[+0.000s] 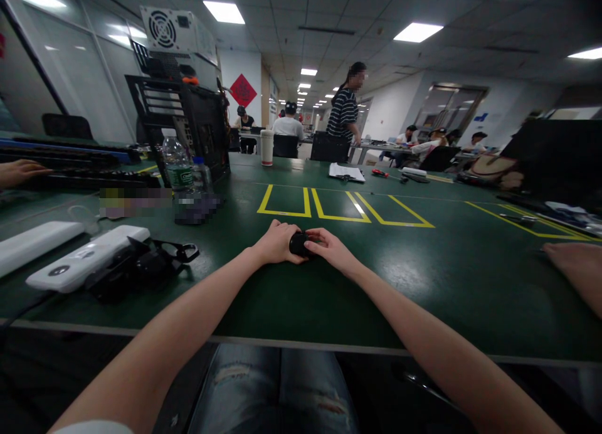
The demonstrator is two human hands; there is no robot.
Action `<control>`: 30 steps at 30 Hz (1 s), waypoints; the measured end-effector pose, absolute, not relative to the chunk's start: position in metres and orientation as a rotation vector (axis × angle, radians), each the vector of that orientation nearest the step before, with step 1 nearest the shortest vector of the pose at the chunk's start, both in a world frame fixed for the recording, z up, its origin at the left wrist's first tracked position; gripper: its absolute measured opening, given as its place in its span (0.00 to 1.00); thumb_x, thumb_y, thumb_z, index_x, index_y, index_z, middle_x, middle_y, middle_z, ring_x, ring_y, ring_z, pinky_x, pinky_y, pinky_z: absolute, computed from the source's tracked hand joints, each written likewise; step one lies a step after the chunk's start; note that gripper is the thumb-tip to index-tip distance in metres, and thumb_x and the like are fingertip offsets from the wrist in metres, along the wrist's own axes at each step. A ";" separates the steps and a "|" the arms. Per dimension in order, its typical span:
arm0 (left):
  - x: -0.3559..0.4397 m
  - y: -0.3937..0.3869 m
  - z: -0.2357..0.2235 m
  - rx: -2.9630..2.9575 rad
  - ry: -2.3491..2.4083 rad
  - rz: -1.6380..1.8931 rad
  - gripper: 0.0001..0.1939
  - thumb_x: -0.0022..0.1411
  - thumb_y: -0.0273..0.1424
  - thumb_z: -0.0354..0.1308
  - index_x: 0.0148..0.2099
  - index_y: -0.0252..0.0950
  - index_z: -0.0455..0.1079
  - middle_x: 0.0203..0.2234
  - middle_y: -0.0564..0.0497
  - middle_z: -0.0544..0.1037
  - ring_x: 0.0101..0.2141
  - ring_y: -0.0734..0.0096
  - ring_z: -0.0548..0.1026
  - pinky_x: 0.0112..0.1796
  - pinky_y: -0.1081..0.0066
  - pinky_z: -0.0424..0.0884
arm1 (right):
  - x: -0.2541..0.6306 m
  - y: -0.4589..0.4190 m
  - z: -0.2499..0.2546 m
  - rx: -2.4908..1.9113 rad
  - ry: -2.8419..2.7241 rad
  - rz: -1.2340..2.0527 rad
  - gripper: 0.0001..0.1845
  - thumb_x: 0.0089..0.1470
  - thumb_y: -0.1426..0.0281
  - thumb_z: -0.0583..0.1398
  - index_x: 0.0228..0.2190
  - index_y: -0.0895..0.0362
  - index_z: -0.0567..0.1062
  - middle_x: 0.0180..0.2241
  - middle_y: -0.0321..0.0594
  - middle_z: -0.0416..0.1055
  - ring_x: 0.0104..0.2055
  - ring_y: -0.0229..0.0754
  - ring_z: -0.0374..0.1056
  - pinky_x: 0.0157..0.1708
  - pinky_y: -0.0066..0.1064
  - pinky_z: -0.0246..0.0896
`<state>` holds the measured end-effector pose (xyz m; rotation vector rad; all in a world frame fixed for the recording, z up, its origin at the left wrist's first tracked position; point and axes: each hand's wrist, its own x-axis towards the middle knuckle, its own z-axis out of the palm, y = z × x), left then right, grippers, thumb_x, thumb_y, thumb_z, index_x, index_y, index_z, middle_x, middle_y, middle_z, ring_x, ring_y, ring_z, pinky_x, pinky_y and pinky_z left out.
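Observation:
A small, black, rounded object [298, 243] is between my two hands, just above or on the green table [357, 308]; its exact kind does not show. My left hand [276, 241] wraps round it from the left, thumb below and fingers over the top. From the right, my right hand [332, 249] has its thumb and fingertips pressed against its side. Both hands partly cover the object. Beyond them, yellow tape outlines [285, 213] mark the table.
White devices [89, 258] and black straps [141, 264] lie left, near bottles [177, 167] and an open computer case [202, 127]. Farther back are a white cup [266, 148] and clipboard [347, 172]. Other people's hands show at left [21, 172] and right [578, 268].

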<state>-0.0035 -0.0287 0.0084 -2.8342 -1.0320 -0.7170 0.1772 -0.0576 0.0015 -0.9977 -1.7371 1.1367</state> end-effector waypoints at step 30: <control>-0.004 -0.029 0.007 -2.816 -1.039 -0.716 0.28 0.42 0.50 0.57 0.40 0.35 0.62 0.32 0.48 0.72 0.34 0.61 0.70 0.38 0.64 0.56 | 0.177 -0.059 0.001 -0.993 -1.755 1.125 0.16 0.47 0.63 0.58 0.38 0.55 0.64 0.37 0.39 0.66 0.40 0.40 0.65 0.41 0.39 0.62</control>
